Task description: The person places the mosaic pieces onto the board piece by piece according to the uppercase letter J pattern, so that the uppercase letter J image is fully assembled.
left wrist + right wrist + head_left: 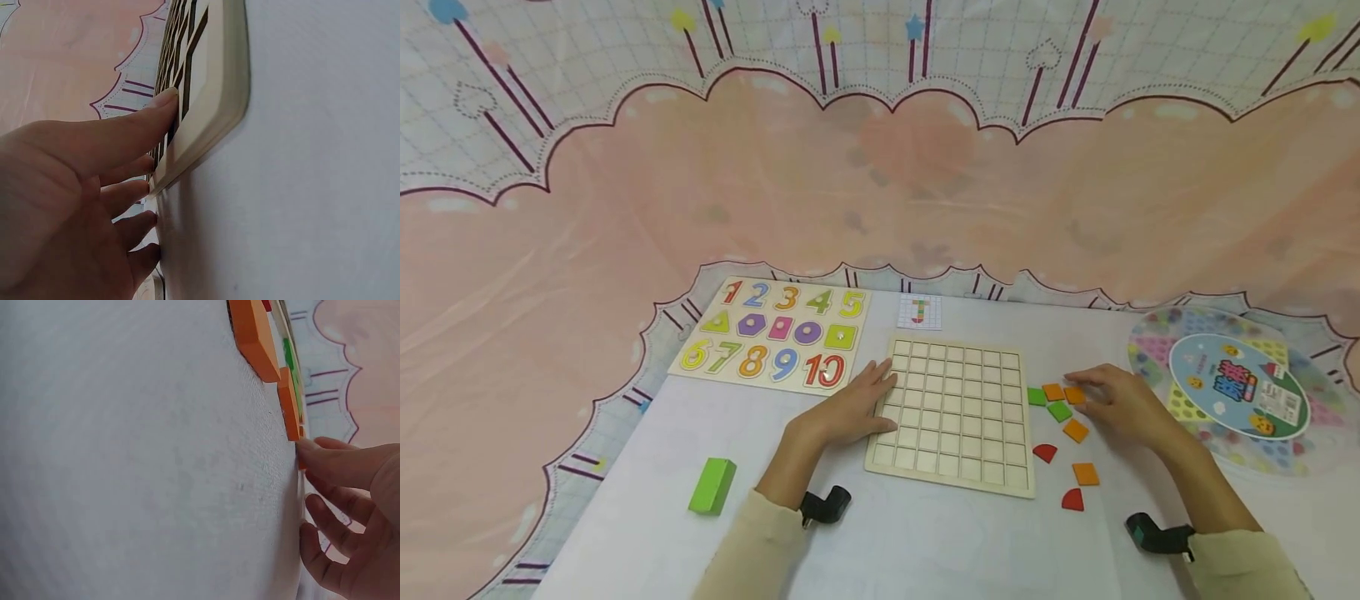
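A wooden grid board (951,417) lies flat on the table between the hands. My left hand (846,408) rests at its left edge, fingers fairly straight; in the left wrist view the thumb (137,128) lies on top of the board's rim. Right of the board, my right hand (1123,404) has its thumb and forefinger around an orange square tile (1074,395), pinching it at the table. Close by lie more orange square tiles (1076,430), two green square tiles (1059,411) and two red quarter-circle tiles (1044,452).
A number-and-shape puzzle board (760,333) lies at the back left. Behind the grid board is a small pattern card (920,312). A green block (712,487) stands at the front left. A round clear package (1240,387) with a blue label lies at the right.
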A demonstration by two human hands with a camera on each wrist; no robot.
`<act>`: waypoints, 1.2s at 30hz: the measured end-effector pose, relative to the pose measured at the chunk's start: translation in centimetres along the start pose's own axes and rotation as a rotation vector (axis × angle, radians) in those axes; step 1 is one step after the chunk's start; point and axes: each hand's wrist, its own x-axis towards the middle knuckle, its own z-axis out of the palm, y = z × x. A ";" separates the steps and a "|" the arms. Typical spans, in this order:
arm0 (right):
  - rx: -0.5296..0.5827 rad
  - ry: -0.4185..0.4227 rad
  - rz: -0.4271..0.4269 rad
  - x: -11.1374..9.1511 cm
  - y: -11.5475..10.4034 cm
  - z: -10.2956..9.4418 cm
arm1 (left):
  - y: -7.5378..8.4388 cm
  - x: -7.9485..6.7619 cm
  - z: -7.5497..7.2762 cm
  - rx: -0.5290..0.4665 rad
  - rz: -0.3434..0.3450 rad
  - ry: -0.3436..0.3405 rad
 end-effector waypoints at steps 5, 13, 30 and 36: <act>-0.004 -0.021 0.037 0.3 -0.1 0.1 | -0.1 0.0 0.2 0.020 0.020 0.007; 0.007 -0.055 0.109 0.6 -0.2 0.0 | 0.1 -0.2 0.2 0.054 0.043 0.014; 0.141 0.072 0.116 2.8 -3.9 -1.0 | 0.1 0.0 -0.2 0.043 0.020 0.003; 0.233 0.070 0.021 4.8 -6.0 -0.1 | -0.2 0.1 -0.1 0.011 0.020 0.002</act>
